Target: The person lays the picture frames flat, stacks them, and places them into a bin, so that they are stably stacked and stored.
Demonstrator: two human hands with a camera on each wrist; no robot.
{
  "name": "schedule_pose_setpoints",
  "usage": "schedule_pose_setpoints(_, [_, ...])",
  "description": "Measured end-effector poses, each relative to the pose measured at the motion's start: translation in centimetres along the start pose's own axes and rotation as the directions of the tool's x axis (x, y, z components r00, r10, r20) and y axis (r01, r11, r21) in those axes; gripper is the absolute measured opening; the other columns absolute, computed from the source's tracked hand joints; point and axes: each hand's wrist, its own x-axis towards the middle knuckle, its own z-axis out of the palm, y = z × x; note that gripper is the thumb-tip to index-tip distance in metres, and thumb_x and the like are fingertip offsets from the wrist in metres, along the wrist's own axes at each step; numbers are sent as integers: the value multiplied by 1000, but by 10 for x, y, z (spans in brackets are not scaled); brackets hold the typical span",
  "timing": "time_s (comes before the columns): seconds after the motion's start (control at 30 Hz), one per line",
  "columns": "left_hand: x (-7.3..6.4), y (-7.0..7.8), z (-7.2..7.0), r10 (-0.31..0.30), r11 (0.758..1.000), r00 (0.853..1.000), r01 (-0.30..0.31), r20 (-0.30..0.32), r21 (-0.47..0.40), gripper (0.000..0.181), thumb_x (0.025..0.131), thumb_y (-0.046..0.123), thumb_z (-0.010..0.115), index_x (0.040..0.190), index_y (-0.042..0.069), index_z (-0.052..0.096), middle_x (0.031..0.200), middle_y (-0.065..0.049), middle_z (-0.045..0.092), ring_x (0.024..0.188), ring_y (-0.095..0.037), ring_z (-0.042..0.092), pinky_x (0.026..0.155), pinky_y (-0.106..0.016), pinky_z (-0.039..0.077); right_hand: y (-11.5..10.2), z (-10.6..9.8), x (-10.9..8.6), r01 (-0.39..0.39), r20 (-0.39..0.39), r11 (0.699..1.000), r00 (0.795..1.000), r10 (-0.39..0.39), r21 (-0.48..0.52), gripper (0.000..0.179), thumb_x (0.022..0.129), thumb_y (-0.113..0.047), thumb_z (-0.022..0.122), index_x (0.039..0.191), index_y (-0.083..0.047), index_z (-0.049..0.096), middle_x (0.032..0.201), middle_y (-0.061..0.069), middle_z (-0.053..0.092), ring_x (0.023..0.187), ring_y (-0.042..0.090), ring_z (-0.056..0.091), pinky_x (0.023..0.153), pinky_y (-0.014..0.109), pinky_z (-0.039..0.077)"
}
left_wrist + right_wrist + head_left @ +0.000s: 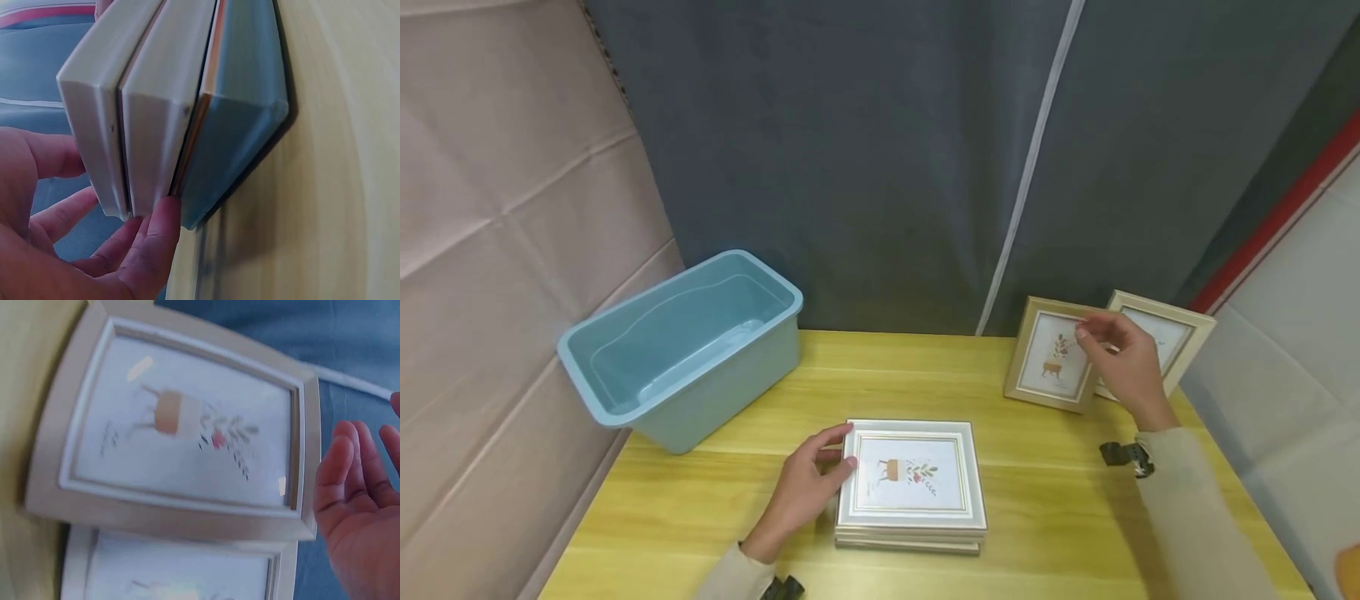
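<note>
A stack of picture frames [912, 523] lies flat on the table, the top one silver-white around a print of a plant in an orange pot. My left hand [805, 483] rests at the stack's left side, fingertips touching its edges. The left wrist view shows the layered edges [156, 106] close up, with the fingers [153, 250] spread along them. On the right, a light wooden picture frame [1054, 354] stands upright with a similar plant print. My right hand [1120, 358] hovers at its upper right corner, fingers loosely bent and holding nothing.
A second pale picture frame [1187, 333] stands tilted behind the wooden one, partly hidden. An open blue plastic bin [730, 396] sits at the table's back left. A dark grey curtain [850, 167] hangs behind the yellow wooden table [715, 500]; a white wall [1300, 333] borders the right.
</note>
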Motion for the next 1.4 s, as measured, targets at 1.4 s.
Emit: schedule_pose_setpoints(1.4, [-2, -4, -3, -6, 1000, 1000, 6, 20, -3, 47, 99, 29, 76, 144, 32, 63, 140, -13, 65, 117, -28, 68, 81, -32, 62, 35, -15, 8, -100, 6, 992, 995, 101, -78, 47, 102, -26, 70, 145, -9, 58, 145, -3, 53, 105, -9, 55, 78, 3, 48])
